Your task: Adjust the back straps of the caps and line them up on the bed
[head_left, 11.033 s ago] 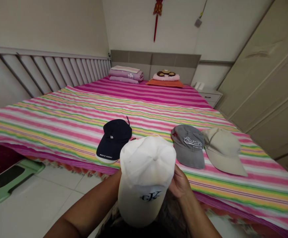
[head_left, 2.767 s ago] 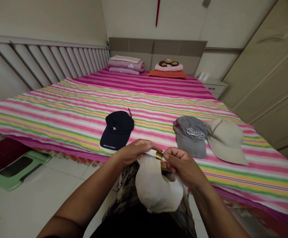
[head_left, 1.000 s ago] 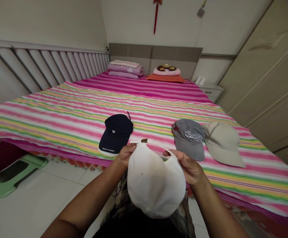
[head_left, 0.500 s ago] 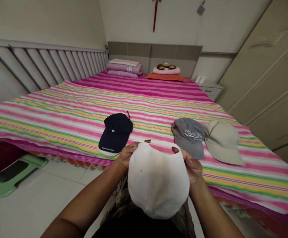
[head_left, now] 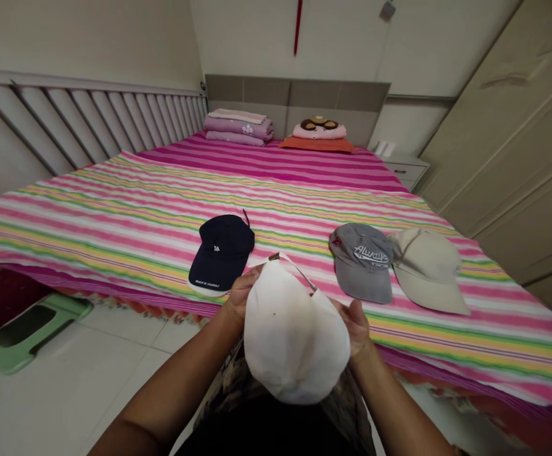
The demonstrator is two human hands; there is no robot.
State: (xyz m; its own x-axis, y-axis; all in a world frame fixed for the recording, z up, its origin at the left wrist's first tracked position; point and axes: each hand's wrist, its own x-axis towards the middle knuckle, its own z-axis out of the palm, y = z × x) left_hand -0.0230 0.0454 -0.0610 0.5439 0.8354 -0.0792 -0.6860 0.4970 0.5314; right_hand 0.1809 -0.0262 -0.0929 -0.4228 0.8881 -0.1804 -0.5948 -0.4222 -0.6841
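Observation:
I hold a white cap in front of me with both hands, its back strap and metal buckle turned toward the bed. My left hand grips its left edge near the strap. My right hand grips its right side, fingers curled behind the fabric. On the striped bed beyond lie a navy cap, a grey cap with white lettering, and a beige cap that touches the grey one.
Folded purple bedding and a pink pillow on an orange one sit at the headboard. A green stool stands on the tiled floor at left. Wardrobe doors line the right side. A railing runs along the left wall.
The white cap has tilted, its strap end swinging up and left. My right hand has slid lower along the cap's right side. The caps on the bed have not moved.

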